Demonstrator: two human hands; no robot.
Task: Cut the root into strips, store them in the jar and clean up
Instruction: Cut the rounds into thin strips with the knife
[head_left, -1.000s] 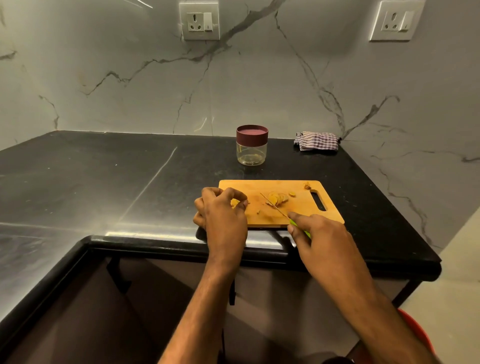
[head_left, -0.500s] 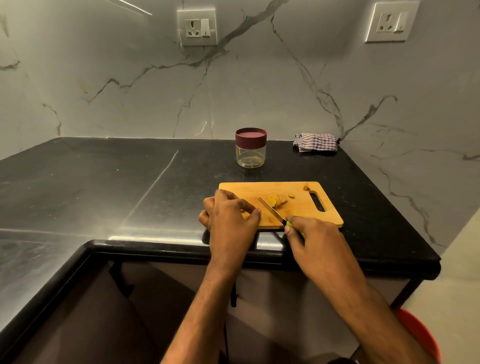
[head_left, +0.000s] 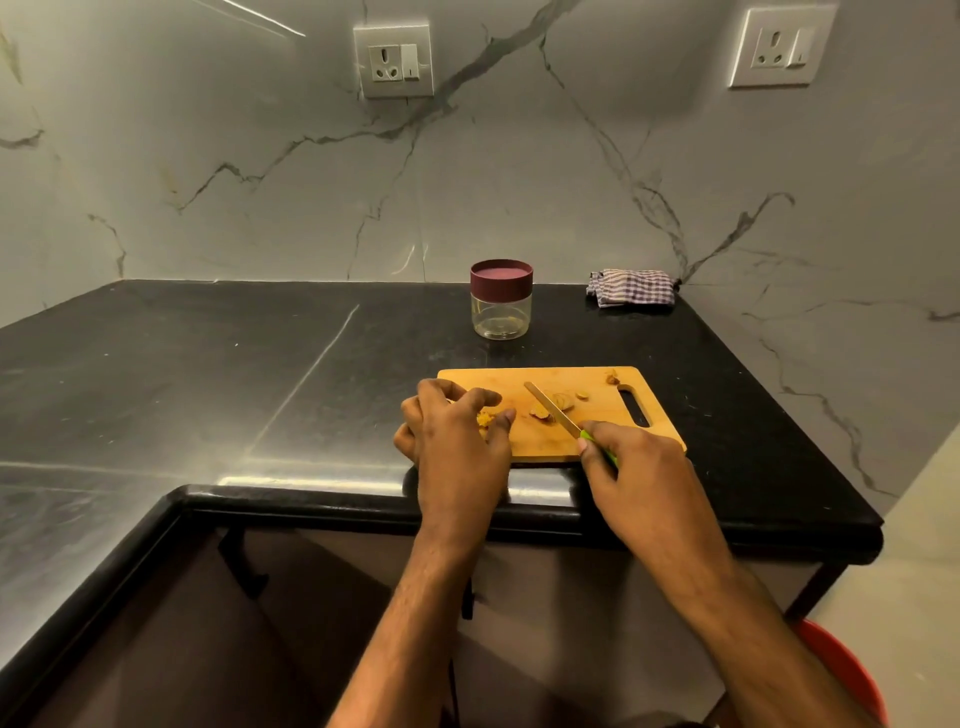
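Note:
A wooden cutting board (head_left: 597, 441) lies near the counter's front edge. My left hand (head_left: 457, 431) sits on its left end and pinches a yellow piece of root (head_left: 485, 417) between thumb and fingers. My right hand (head_left: 631, 465) grips a green-handled knife (head_left: 551, 408), whose blade slants across the board beside several cut slices (head_left: 563, 401). A small scrap (head_left: 613, 376) lies by the board's handle slot. Behind the board stands a clear jar (head_left: 501, 309) with its maroon lid on.
A folded checked cloth (head_left: 631, 287) lies at the back right of the black counter (head_left: 208, 384). A red bucket (head_left: 852, 680) shows below the counter at lower right. Two wall sockets sit on the marble backsplash.
The view has tilted slightly. My left hand shifted on the board's left end and now shows the yellow piece between its fingers; the knife blade moved a little over the slices.

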